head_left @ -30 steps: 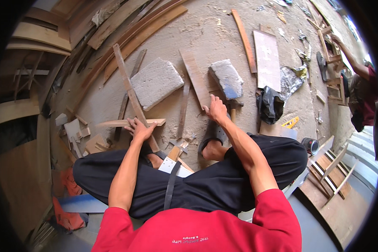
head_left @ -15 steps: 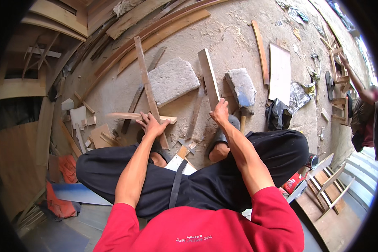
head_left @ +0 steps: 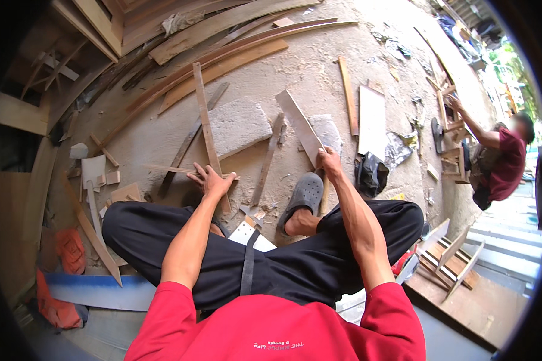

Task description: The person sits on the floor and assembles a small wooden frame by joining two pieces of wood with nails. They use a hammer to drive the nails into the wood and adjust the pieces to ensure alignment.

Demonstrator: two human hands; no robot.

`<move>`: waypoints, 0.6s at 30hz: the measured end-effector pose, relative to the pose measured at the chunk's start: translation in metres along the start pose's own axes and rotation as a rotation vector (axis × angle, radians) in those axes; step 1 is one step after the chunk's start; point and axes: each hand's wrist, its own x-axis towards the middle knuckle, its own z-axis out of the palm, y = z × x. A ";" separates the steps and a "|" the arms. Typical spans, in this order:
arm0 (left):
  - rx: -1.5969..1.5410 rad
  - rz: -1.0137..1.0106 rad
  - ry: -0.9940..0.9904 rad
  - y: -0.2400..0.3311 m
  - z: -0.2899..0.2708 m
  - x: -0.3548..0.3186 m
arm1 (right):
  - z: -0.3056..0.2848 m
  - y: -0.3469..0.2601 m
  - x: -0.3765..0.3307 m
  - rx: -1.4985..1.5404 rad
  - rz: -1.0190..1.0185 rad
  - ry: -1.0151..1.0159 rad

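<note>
My left hand (head_left: 209, 182) is curled over a thin wooden strip (head_left: 162, 169), fingers partly spread and thumb stretched along it. That strip lies across a longer, narrow wooden batten (head_left: 203, 114), which slants away from me. In my right hand (head_left: 329, 162), fingers wrapped round its near end, is a flat wooden board (head_left: 298, 123) tilted up and to the left. Behind the board stands a grey-white block (head_left: 326, 131), partly hidden. A larger pale slab (head_left: 238, 126) lies between the two hands, farther off, with the batten leaning across its left side.
A grey clog (head_left: 305, 195) on my foot is below the right hand. Dark wooden slats (head_left: 268, 159) and long planks (head_left: 223, 75) lie on the dusty floor. A black plastic bag (head_left: 371, 174) is to the right. Another person (head_left: 503, 156) works at far right beside wooden frames.
The board in my right hand has tipped further left, and that hand has moved slightly lower. The strip under my left hand has turned nearly edge-on. The whole view has shifted.
</note>
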 end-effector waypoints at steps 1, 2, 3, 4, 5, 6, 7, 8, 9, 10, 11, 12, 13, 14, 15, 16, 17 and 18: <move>-0.007 0.008 0.017 0.005 0.005 0.000 | -0.028 0.017 0.000 0.104 0.088 0.004; -0.013 0.001 0.036 0.006 0.009 0.000 | -0.046 0.031 -0.004 0.149 0.084 0.050; -0.017 -0.016 0.063 0.003 0.010 0.001 | -0.056 0.038 -0.012 0.200 0.078 0.085; -0.040 -0.019 0.093 -0.001 0.012 0.002 | -0.069 0.046 -0.023 0.175 0.072 0.106; -0.059 -0.004 0.089 0.004 0.017 0.002 | -0.095 0.067 -0.032 0.013 -0.026 0.226; -0.074 -0.003 0.092 0.006 0.018 0.002 | -0.112 0.084 -0.045 -0.068 -0.054 0.330; -0.083 -0.011 0.103 0.005 0.018 0.001 | -0.121 0.096 -0.059 -0.142 -0.082 0.423; -0.098 -0.017 0.124 0.002 0.015 0.000 | -0.118 0.101 -0.076 -0.209 0.031 0.461; -0.100 -0.023 0.142 -0.001 0.015 0.001 | -0.119 0.107 -0.091 -0.277 0.143 0.501; -0.103 -0.032 0.160 -0.005 0.015 0.003 | -0.117 0.111 -0.100 -0.257 0.320 0.471; -0.111 -0.031 0.169 -0.005 0.018 0.004 | -0.123 0.121 -0.107 -0.243 0.497 0.453; -0.147 -0.017 0.169 0.000 0.026 0.007 | -0.141 0.140 -0.112 -0.376 0.508 0.395; -0.193 0.007 0.158 0.010 0.038 0.010 | -0.169 0.164 -0.117 -0.515 0.523 0.351; -0.207 0.000 0.180 0.007 0.036 0.012 | -0.160 0.164 -0.118 -0.629 0.535 0.257; -0.226 -0.014 0.178 0.004 0.034 0.013 | -0.153 0.161 -0.115 -0.801 0.567 0.140; -0.248 -0.028 0.174 0.002 0.032 0.014 | -0.148 0.156 -0.111 -0.974 0.595 0.021; -0.265 -0.036 0.170 0.002 0.030 0.014 | -0.142 0.150 -0.111 -1.141 0.621 -0.098; -0.288 -0.013 0.146 0.013 0.035 0.010 | -0.158 0.157 -0.110 -1.158 0.694 -0.082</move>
